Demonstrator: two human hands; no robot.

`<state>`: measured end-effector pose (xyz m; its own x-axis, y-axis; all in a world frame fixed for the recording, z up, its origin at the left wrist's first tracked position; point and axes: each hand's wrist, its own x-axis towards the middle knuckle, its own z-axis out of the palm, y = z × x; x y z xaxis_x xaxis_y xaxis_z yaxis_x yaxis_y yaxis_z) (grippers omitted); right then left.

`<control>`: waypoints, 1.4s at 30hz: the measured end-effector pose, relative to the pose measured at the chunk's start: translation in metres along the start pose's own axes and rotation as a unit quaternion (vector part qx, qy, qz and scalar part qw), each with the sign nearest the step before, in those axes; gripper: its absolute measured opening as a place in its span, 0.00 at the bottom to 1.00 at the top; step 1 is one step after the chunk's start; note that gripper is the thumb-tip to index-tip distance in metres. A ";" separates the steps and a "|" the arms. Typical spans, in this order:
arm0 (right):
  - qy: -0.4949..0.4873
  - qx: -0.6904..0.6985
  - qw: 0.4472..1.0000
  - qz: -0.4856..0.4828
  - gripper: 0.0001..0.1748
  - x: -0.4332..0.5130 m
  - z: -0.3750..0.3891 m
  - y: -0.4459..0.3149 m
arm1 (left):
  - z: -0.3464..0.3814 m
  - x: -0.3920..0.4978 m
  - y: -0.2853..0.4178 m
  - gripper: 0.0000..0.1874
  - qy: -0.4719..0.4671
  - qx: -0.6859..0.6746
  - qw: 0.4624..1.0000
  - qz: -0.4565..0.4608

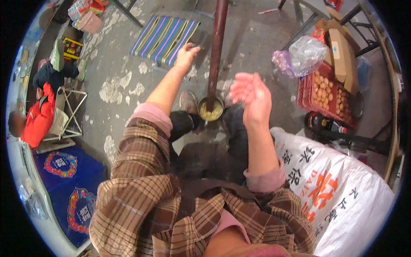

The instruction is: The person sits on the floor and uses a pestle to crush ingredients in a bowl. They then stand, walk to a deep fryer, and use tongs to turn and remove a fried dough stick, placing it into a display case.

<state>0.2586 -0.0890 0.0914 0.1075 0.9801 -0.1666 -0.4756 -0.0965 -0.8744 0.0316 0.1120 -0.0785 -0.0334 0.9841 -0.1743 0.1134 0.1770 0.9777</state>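
Between my shoes stands a round metal pot (215, 115) with pale yellow chunks in it. A thick dark red pole (218, 45) rises upright from the pot, its lower end among the chunks. My left hand (187, 57) is raised left of the pole, apart from it, over the edge of a striped folding stool (163, 38). Something small and dark shows at its fingertips; whether it is held is unclear. To the right of the pole my right hand (252, 91) is lifted, palm in, with loosely bent, blurred fingers and nothing in it.
At right are a red plastic crate (316, 90) of eggs, plastic bags (305, 53), cardboard (342, 57), a dark bottle (316, 122) and a large white woven sack (337, 189). A person in a red vest (40, 119) sits at left, near blue panels (70, 167).
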 end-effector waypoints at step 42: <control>-0.074 -0.747 0.660 0.024 0.26 -0.097 -0.044 -0.013 | -0.185 -0.284 0.078 0.17 -0.139 0.154 0.977 -0.038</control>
<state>0.2927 -0.1906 0.0994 -0.0147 0.9651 -0.2613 0.9286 -0.0838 -0.3615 -0.1341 -0.1564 0.0689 0.2135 0.9259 -0.3118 0.4170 0.2023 0.8861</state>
